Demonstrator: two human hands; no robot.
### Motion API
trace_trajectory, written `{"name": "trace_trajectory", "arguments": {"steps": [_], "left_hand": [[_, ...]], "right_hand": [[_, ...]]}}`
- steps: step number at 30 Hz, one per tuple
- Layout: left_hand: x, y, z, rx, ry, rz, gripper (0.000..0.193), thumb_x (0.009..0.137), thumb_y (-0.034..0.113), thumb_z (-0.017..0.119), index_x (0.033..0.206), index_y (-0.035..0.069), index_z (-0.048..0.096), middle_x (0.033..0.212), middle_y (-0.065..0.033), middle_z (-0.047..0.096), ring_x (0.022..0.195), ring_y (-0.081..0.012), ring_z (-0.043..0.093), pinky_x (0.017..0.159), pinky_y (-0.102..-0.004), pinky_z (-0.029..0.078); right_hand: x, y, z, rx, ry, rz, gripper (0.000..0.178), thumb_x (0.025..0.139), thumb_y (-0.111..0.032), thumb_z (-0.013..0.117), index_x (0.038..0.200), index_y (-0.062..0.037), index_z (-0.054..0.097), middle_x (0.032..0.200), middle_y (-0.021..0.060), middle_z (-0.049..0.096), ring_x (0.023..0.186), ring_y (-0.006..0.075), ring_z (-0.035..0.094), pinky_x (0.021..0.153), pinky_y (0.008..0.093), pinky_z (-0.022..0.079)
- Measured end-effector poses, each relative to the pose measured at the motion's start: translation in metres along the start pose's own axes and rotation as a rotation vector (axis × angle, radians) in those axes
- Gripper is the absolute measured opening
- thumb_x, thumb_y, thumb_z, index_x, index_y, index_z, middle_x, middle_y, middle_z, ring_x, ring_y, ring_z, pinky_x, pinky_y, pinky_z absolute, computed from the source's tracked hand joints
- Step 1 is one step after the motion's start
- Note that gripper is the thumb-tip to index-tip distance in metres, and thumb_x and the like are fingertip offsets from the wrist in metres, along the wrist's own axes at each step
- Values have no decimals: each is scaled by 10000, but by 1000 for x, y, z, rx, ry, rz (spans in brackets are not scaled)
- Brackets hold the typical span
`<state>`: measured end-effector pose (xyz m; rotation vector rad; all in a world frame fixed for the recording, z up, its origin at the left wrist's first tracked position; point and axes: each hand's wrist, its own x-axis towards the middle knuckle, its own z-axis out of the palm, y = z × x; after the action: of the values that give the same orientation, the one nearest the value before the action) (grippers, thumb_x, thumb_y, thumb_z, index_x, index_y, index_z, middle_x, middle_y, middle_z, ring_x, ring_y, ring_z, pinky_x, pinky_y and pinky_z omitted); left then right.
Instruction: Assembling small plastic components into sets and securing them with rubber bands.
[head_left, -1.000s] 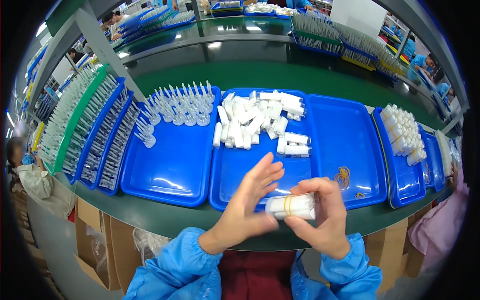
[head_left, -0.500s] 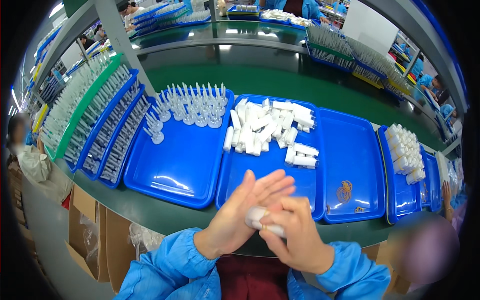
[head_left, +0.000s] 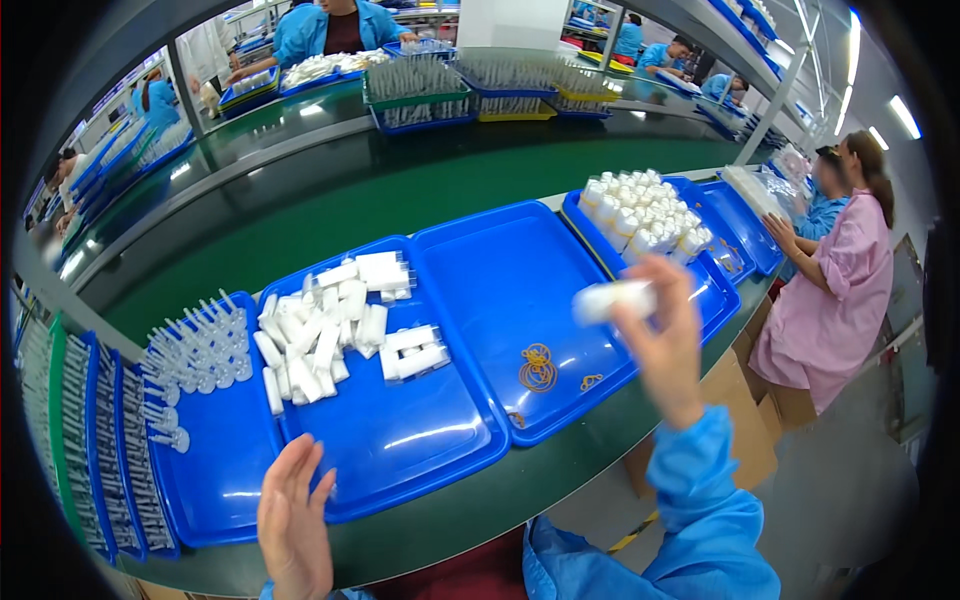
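Observation:
My right hand (head_left: 660,345) is raised over the right side of the rubber-band tray, fingers closed on a small white bundle (head_left: 600,303) blurred by motion. Low at the left, my left hand (head_left: 295,520) holds nothing, its fingers stretched out beside the front edge of a blue tray (head_left: 440,430). White wrapped pieces (head_left: 325,335) lie heaped in that tray. In the blue tray to its right (head_left: 480,290) lie tan rubber bands (head_left: 537,368). Beyond my right hand, stacked white bundles (head_left: 640,210) fill part of another tray.
At the left, clear plastic pieces with upright stems (head_left: 205,350) stand in a blue tray, beside tilted trays (head_left: 85,430) of similar pieces. A green conveyor belt (head_left: 350,190) runs behind. A person in pink (head_left: 830,290) stands at the right, near cardboard boxes (head_left: 735,420).
My hands have parted: the right has carried the white bundle up and right, and the left has moved down and left. The view has swung to the right.

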<state>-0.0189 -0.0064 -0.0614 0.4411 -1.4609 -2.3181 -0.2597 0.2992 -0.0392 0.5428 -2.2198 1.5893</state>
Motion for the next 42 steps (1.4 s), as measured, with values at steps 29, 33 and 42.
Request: {"name": "trace_trajectory", "arguments": {"steps": [29, 33, 42], "left_hand": [[-27, 23, -51, 636, 148, 436, 240, 922, -18, 661, 1160, -38, 635, 1100, -162, 675, 951, -214, 682, 842, -334, 534], [-6, 48, -119, 1427, 303, 747, 190, 832, -54, 718, 1002, 29, 703, 871, -99, 674, 761, -246, 663, 670, -332, 518], [85, 52, -184, 2125, 239, 613, 327, 773, 92, 769, 1057, 36, 619, 1024, -154, 579, 920, -356, 622, 750, -457, 522]], "right_hand": [[-21, -12, 138, -530, -648, -898, 327, 766, -91, 764, 1075, -56, 662, 909, 87, 604, 886, 287, 580, 796, 409, 436], [-51, -53, 123, -477, -770, -689, 317, 760, -68, 754, 1063, -58, 662, 874, 101, 580, 832, 298, 571, 739, 421, 419], [-86, -42, 152, -169, -887, -557, 254, 833, -150, 777, 1053, -82, 670, 901, 97, 577, 884, 303, 604, 764, 415, 501]]}}
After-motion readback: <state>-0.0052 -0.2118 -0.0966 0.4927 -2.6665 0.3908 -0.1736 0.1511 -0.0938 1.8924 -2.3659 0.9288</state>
